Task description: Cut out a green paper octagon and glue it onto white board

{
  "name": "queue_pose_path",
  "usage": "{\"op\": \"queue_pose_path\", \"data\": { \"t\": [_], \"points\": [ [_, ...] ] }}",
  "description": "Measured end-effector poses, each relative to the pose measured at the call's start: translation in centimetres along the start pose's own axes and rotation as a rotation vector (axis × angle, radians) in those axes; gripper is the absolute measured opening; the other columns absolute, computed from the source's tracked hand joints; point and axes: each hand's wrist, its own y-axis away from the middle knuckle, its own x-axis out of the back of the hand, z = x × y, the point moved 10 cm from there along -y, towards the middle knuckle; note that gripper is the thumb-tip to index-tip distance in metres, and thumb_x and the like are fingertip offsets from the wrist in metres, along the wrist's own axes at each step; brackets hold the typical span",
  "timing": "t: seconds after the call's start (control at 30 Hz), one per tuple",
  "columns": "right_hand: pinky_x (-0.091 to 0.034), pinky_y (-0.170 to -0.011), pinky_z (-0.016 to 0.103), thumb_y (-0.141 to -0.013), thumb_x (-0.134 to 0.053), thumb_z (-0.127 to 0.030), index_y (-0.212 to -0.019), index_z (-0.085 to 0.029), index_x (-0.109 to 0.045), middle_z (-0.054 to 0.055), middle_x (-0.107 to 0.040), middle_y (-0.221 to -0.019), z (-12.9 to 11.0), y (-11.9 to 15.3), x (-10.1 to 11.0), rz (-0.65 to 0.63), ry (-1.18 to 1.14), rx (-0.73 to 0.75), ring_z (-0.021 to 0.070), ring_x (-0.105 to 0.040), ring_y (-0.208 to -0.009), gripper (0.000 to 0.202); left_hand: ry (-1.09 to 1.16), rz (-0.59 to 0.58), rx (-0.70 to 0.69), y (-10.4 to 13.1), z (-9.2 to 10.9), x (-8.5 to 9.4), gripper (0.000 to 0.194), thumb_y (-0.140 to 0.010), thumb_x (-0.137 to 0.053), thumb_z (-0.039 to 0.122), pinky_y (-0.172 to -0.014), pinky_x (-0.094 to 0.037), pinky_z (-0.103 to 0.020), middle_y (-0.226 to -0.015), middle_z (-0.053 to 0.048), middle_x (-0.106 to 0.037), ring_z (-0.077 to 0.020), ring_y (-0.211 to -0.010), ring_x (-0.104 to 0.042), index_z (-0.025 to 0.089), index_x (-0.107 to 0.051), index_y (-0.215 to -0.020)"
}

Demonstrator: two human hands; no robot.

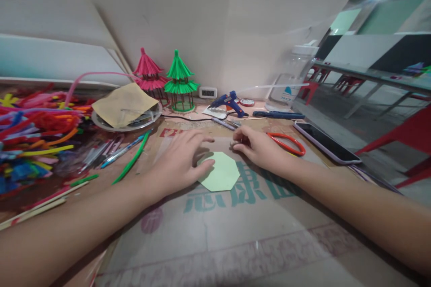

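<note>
A pale green paper octagon (pixel 222 175) lies flat on the printed cardboard sheet (pixel 188 251) in front of me. My left hand (pixel 183 157) is open over its left side, fingers spread, with the thumb resting on the paper's upper left part. Just beyond the octagon's upper right edge, my right hand (pixel 257 145) is closed, thumb and fingers curled together. Whatever sits between those fingertips, if anything, is too small to tell. Beside the right hand shows an orange-red looped handle (pixel 288 144), partly hidden by the hand.
Behind the hands stand a pink pagoda model (pixel 148 69), a green one (pixel 180 83), a small clock (pixel 208 93) and a blue glue gun (pixel 230 103). Pipe cleaners (pixel 37 134) pile up at left. To the right are a water bottle (pixel 289 78) and a phone (pixel 325 143).
</note>
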Motion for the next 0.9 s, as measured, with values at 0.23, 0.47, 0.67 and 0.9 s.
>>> {"op": "queue_pose_path", "data": {
  "t": [0.23, 0.47, 0.67, 0.9],
  "points": [
    [-0.052, -0.081, 0.032, -0.092, -0.061, -0.017, -0.099, -0.018, -0.073, 0.006, -0.073, -0.098, -4.6, 1.1, -0.4, -0.088, -0.135, 0.239, 0.0188, -0.067, -0.091, 0.014, 0.032, -0.256, -0.067, 0.1, 0.8, -2.7, 0.051, -0.086, -0.066, 0.046, -0.114, -0.034, -0.051, -0.141, -0.012, -0.059, -0.0340, -0.134, -0.047, 0.020, -0.061, -0.130],
    [-0.051, -0.082, 0.034, -0.098, -0.052, -0.015, -0.096, -0.017, -0.070, 0.008, -0.070, -0.095, -6.6, 1.6, -2.6, -0.098, 0.154, 0.432, 0.0203, -0.064, -0.089, 0.018, 0.014, -0.273, -0.076, 0.1, 0.8, -2.9, 0.051, -0.087, -0.065, 0.042, -0.116, -0.033, -0.051, -0.144, -0.012, -0.055, -0.0344, -0.136, -0.045, 0.019, -0.059, -0.132],
    [-0.051, -0.082, 0.031, -0.098, -0.054, -0.015, -0.093, -0.017, -0.071, 0.008, -0.071, -0.095, -7.8, 2.3, -2.5, -0.126, 0.109, 0.493, 0.0192, -0.065, -0.090, 0.018, -0.007, -0.271, -0.092, 0.2, 0.9, -3.0, 0.047, -0.087, -0.065, 0.043, -0.115, -0.034, -0.052, -0.141, -0.013, -0.058, -0.0343, -0.133, -0.047, 0.018, -0.061, -0.127],
    [-0.052, -0.080, 0.032, -0.099, -0.051, -0.014, -0.094, -0.015, -0.070, 0.008, -0.071, -0.093, -8.3, 3.0, -2.4, -0.108, 0.111, 0.531, 0.0193, -0.065, -0.087, 0.020, 0.007, -0.270, -0.095, 0.2, 0.9, -2.9, 0.048, -0.087, -0.064, 0.046, -0.114, -0.036, -0.053, -0.140, -0.013, -0.058, -0.0357, -0.133, -0.048, 0.018, -0.061, -0.127]
  ]
}}
